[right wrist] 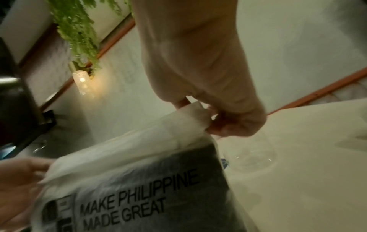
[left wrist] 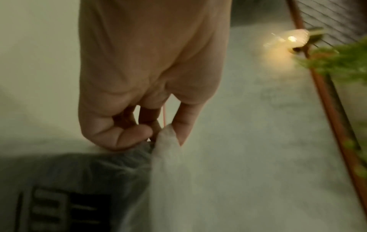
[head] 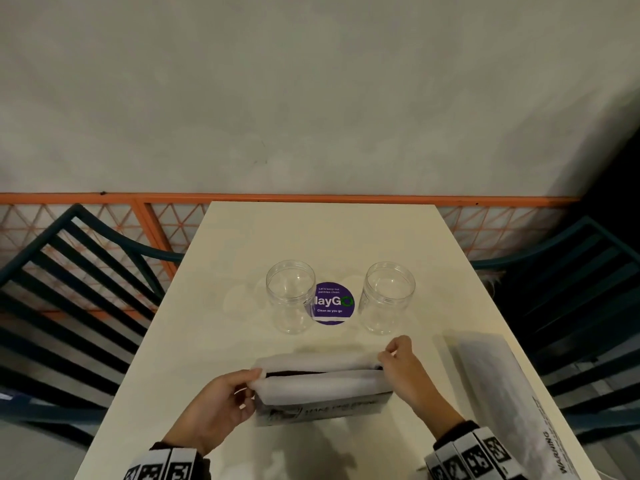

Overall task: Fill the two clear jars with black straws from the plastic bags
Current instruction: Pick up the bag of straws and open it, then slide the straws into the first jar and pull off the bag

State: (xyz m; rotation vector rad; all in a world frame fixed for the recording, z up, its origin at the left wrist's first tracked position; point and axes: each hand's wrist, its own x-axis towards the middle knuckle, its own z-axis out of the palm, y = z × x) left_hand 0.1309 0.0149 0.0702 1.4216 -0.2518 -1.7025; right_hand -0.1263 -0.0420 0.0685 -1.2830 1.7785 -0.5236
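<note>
Two empty clear jars, one on the left [head: 291, 299] and one on the right [head: 387, 296], stand upright mid-table. Nearer me a frosted plastic bag [head: 318, 386] with black printing holds dark straws [head: 294, 373], seen through its mouth. My left hand [head: 221, 400] pinches the bag's left top corner [left wrist: 164, 138]. My right hand [head: 398, 358] pinches the right top corner [right wrist: 196, 114], so the mouth is spread between them. A second bag [head: 498, 389] lies flat at the table's right edge.
A round purple sticker [head: 334, 303] lies on the white table [head: 242, 258] between the jars. Dark slatted chairs stand at left [head: 79, 271] and right [head: 581, 289]. An orange railing [head: 104, 198] runs along the wall behind.
</note>
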